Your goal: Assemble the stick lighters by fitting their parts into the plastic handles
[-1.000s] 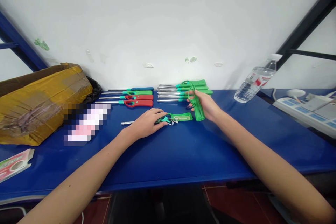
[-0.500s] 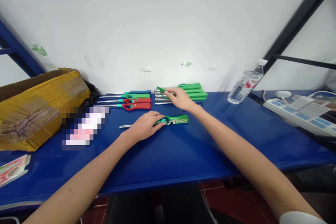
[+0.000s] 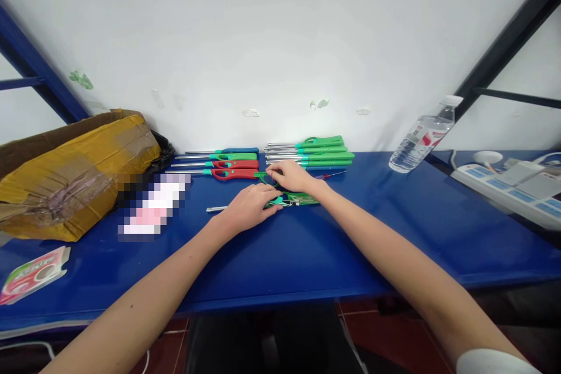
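Observation:
My left hand (image 3: 249, 205) is closed on the middle of an opened green lighter (image 3: 302, 200), whose metal tube sticks out to the left and whose inner parts show on the right. Just above it, my right hand (image 3: 291, 176) pinches a loose green casing half (image 3: 262, 176); part of that piece is hidden behind the fingers. Behind my right hand lies a stack of green lighters (image 3: 326, 155). To its left, a row of lighters with blue, green and red handles (image 3: 234, 173) rests near the wall.
On the blue table (image 3: 280, 269), a taped cardboard box (image 3: 83, 181) and a flattened printed carton (image 3: 35, 274) are at the left. A water bottle (image 3: 423, 137) and a white power strip (image 3: 508, 193) are at the right. A thin red-handled tool (image 3: 326, 176) lies beyond my right hand.
My right hand has moved the green casing half down and toward the opened lighter, away from the stack. My left hand keeps its hold. The camera view has shifted slightly.

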Motion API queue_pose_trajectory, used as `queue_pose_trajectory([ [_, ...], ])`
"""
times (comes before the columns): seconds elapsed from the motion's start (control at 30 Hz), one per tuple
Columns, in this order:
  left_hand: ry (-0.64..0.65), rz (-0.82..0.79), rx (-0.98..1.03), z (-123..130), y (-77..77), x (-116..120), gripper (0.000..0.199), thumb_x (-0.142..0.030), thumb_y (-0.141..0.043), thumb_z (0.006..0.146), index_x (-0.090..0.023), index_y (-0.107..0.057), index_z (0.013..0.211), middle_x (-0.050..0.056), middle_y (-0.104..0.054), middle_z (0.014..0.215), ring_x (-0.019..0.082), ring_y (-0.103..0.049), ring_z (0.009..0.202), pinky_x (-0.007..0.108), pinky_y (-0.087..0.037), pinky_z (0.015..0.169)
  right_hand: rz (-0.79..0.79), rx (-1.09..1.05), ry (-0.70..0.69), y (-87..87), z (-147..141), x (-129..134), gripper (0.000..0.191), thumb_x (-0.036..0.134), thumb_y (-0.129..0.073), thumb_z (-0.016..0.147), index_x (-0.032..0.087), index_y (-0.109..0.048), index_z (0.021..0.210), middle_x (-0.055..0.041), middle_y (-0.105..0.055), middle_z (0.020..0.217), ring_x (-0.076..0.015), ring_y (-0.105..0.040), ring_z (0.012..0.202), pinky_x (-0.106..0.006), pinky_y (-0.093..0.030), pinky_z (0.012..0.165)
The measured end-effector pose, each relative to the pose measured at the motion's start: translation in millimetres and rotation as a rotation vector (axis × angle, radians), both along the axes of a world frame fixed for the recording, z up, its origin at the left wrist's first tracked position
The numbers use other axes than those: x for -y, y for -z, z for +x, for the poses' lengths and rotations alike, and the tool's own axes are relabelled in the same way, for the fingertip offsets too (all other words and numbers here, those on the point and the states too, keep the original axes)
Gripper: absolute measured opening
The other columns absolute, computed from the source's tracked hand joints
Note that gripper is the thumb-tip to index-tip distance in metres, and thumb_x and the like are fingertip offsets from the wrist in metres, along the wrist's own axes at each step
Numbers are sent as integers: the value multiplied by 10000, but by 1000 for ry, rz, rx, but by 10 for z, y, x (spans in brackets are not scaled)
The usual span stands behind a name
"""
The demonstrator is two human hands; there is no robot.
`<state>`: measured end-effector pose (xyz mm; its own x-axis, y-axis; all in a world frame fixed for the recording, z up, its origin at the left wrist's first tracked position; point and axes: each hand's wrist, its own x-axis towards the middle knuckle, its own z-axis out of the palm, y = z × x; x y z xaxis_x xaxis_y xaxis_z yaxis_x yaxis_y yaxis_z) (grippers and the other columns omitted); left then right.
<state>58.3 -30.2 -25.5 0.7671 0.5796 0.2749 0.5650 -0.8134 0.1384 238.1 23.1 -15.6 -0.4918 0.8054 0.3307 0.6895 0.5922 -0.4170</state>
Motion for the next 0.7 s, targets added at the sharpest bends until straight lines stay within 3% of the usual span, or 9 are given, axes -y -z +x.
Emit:
queue_pose_trajectory([
  [0.2, -8, 8, 40, -16, -25, 7, 272, -342, -537, 951, -196, -654, 1149, 79, -686, 1137, 238, -633, 1045, 341, -488, 909, 100, -57, 28, -106, 204, 110, 252, 238, -500, 917, 161, -692, 1061, -121, -681, 1122, -239, -593, 1032, -374, -422, 920],
  [0.33, -33, 10, 73, -13, -6, -3, 259, -347, -532, 950, -188, -649, 1118, 74, -689, 1108, 238, -631, 1039, 354, -496, 905, 131, -101, 24, -150, 554, 404, 258, 300, -480, 940, 188, -702, 1011, -105, -687, 1021, -256, -607, 1000, -408, -453, 902],
  [0.4, -46, 17, 102, -7, 10, -11, 245, -351, -535, 944, -189, -646, 1091, 77, -670, 1143, 240, -623, 1059, 364, -493, 925, 117, -120, 0, -105, 699, 550, 251, 337, -503, 935, 209, -702, 1017, -98, -670, 1065, -249, -608, 1014, -416, -464, 918],
  [0.57, -57, 13, 179, 10, 11, -14, 226, -345, -524, 931, -182, -630, 1047, 99, -621, 1202, 249, -614, 1077, 388, -500, 945, 72, 47, -60, 7, 816, 716, 318, 433, -659, 836, 205, -709, 1053, -120, -611, 1200, -275, -553, 1151, -445, -441, 1000],
  [0.7, -36, 23, 194, 14, -4, -9, 229, -350, -502, 940, -175, -608, 1043, 116, -599, 1225, 252, -597, 1105, 407, -486, 975, 65, 127, -57, -7, 812, 690, 173, 344, -650, 858, 203, -734, 914, -113, -629, 1144, -265, -569, 1104, -431, -460, 966],
])
